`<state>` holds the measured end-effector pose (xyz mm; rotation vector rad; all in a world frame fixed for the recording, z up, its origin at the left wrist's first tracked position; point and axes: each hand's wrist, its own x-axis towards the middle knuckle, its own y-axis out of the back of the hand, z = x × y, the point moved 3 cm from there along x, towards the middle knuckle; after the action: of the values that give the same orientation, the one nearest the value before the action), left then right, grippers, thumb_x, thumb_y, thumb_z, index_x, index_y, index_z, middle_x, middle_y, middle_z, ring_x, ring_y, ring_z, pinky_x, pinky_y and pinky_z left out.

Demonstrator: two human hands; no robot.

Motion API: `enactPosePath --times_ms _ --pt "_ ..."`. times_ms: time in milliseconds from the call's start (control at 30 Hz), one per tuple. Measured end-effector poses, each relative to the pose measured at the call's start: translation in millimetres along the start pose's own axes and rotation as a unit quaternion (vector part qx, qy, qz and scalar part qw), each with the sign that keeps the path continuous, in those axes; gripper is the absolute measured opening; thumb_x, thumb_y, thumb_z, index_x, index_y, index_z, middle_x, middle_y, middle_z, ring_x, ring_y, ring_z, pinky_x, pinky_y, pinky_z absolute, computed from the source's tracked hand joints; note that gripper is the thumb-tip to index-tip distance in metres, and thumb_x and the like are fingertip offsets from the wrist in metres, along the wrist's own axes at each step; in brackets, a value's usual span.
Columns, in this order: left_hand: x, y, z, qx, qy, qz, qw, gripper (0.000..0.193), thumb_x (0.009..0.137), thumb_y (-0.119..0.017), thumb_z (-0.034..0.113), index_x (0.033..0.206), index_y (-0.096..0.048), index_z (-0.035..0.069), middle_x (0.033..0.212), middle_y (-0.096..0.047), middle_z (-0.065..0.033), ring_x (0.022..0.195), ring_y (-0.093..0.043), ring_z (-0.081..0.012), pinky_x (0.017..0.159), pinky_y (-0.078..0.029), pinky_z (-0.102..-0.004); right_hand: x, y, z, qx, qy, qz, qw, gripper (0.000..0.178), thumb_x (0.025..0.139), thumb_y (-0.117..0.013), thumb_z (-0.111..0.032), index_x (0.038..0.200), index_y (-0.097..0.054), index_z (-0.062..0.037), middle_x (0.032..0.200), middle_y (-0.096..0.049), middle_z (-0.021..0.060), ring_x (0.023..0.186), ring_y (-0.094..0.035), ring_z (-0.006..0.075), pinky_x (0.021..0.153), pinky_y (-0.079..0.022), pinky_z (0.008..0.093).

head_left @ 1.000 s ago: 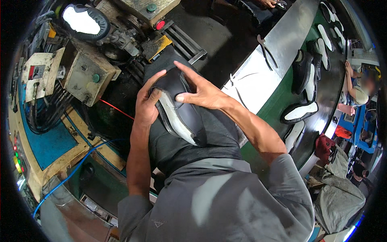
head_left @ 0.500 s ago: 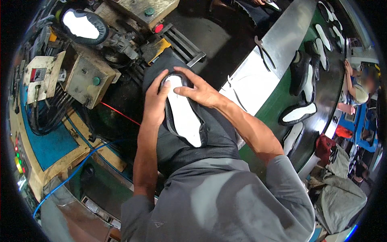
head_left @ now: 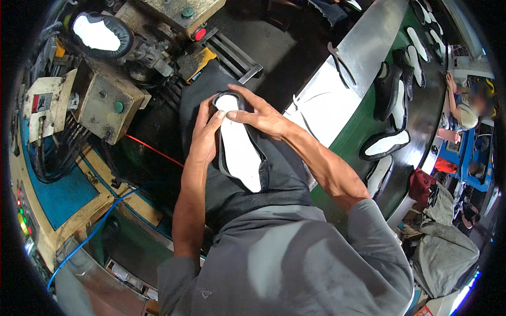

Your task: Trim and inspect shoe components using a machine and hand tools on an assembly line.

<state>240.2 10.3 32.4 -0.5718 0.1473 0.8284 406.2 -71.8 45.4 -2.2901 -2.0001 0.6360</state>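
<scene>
A black shoe upper with a white insole board lies sole side up across my lap, its narrower end pointing away from me. My left hand wraps the left side of that far end, thumb pressing on the white board. From the right, my right hand grips the same end, its thumb on the board close to the left thumb. The fingers of both hands curl round the black rim and are partly hidden beneath it.
Pincers and thin strips lie on a metal table at right. Beyond it, a dark conveyor carries several similar shoes. At left stand a machine holding a shoe, a control box and a blue hose. Other people are farther off.
My thumbs have come closer together on the board, and more of its far end shows between my hands. The shoe stays on my lap. The whole view has shifted slightly.
</scene>
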Motion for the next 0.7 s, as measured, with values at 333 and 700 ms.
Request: enactPosePath --times_ms 333,700 --pt "5.2 -5.6 -3.5 0.011 0.026 0.001 1.0 0.057 0.11 -0.062 0.024 0.162 -0.046 0.005 0.156 -0.053 -0.0141 0.142 -0.052 -0.0249 0.12 -0.041 -0.0372 -4.2 -2.2 11.0 0.086 -0.041 0.051 0.994 0.09 0.097 -0.079 -0.03 0.172 -0.034 -0.0086 0.17 -0.043 0.0208 0.152 -0.045 0.0318 0.127 -0.036 0.0403" --pt "-103.4 5.4 -15.2 0.071 0.124 -0.038 0.989 0.087 0.102 -0.068 0.007 0.175 -0.02 0.003 0.175 -0.032 -0.0189 0.161 -0.033 -0.0312 0.131 -0.03 -0.0421 -121.2 -23.2 -5.8 -0.2 -0.103 0.064 0.972 0.095 0.096 -0.08 -0.042 0.167 -0.037 0.0029 0.172 -0.037 0.027 0.158 -0.039 0.0397 0.128 -0.037 0.0499"
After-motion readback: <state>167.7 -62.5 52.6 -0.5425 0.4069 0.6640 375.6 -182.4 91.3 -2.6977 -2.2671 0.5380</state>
